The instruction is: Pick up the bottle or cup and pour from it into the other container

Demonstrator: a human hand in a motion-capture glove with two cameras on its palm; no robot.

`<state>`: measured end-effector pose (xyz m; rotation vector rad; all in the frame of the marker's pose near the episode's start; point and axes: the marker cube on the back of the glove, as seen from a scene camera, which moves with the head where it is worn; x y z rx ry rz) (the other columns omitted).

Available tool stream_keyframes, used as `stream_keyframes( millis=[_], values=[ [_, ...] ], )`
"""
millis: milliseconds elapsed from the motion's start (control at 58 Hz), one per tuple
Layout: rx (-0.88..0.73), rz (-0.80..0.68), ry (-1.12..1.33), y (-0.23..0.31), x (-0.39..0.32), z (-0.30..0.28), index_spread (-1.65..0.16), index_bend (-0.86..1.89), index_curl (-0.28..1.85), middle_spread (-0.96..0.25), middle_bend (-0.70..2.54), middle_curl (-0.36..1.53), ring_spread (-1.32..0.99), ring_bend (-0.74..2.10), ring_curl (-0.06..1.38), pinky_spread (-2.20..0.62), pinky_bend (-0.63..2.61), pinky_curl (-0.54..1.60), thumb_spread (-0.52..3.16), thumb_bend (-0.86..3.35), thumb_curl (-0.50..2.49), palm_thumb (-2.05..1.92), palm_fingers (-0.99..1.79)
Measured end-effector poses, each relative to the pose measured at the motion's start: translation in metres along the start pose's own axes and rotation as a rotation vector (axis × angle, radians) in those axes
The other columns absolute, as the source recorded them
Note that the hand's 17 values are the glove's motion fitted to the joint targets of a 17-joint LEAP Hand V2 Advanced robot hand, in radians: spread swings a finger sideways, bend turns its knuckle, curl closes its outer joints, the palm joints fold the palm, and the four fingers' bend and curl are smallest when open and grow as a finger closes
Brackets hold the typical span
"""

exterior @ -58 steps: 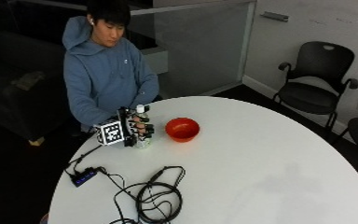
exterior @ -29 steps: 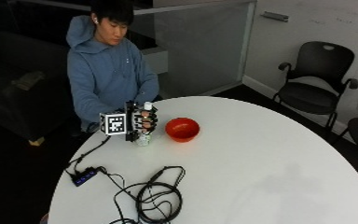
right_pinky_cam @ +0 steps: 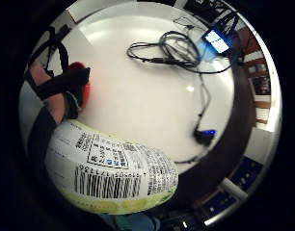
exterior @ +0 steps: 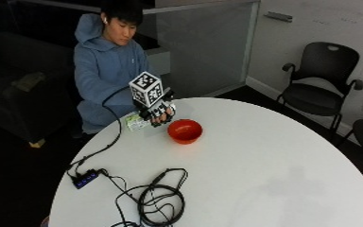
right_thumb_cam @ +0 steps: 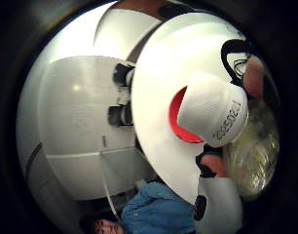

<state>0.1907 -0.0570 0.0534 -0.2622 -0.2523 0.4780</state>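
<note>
1. The right hand (exterior: 159,112) grips a bottle (exterior: 145,120) tilted nearly flat above the table (exterior: 263,165), just left of the red bowl (exterior: 185,130).
2. Its white cap (right_thumb_cam: 213,109) reads "2025", and the label (right_pinky_cam: 109,168) carries a barcode.

Outside view: high, across the round white table (exterior: 251,165), facing the seated person. Both palm views sit close against the tilted bottle (right_pinky_cam: 109,173); thumb-side and outside share the red bowl (exterior: 185,131)
</note>
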Motion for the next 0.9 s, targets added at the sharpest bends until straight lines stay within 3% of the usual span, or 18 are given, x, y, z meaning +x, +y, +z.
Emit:
stream_keyframes(
  millis=[207,448,637,896],
  values=[
    [-0.187,0.083,0.495,-0.026,-0.039,0.001,-0.10,0.17,0.45,-0.06,0.31,0.50,-0.19,0.48,0.45,-0.13,0.58,0.35,0.23,-0.04,0.68,1.03,1.21],
    [-0.227,0.054,1.155,-0.044,-0.085,0.031,-0.11,0.17,0.45,-0.06,0.31,0.51,-0.20,0.48,0.46,-0.15,0.57,0.35,0.23,-0.04,0.69,1.02,1.21],
    [-0.299,0.066,1.304,-0.048,-0.109,0.052,-0.12,0.16,0.45,-0.07,0.31,0.51,-0.21,0.48,0.46,-0.16,0.57,0.36,0.24,-0.04,0.69,1.00,1.21],
    [-0.323,0.077,1.265,-0.050,-0.112,0.054,-0.12,0.16,0.44,-0.07,0.30,0.51,-0.21,0.47,0.47,-0.17,0.58,0.36,0.26,-0.04,0.70,0.99,1.21]
  ],
)
